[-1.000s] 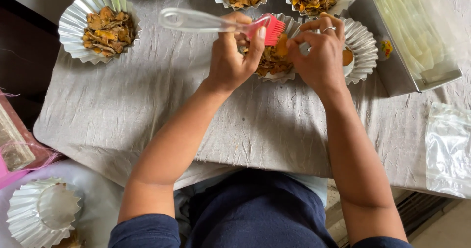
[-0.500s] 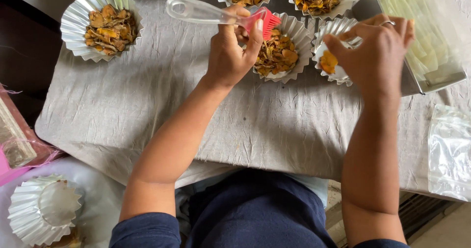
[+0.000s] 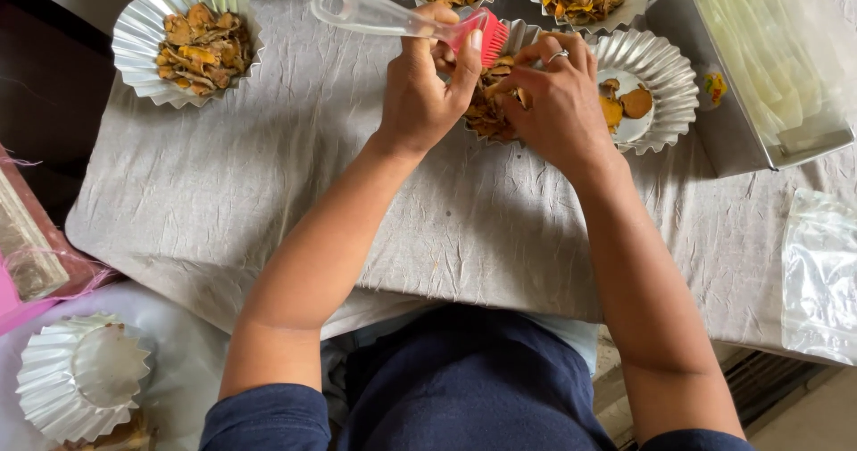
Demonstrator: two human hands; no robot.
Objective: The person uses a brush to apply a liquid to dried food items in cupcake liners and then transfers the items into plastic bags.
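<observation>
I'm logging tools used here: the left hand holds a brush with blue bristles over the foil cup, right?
Not quite: the brush in the left hand has red bristles, not blue, as the head view shows. It does sit over the foil cup.

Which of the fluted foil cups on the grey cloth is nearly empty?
The foil cup just right of the right hand: only a few orange pieces lie in it, its bare base showing. The other cups on the cloth are heaped full.

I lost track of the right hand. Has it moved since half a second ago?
Yes. The right hand came back left from the metal tray to the middle foil cup.
</observation>
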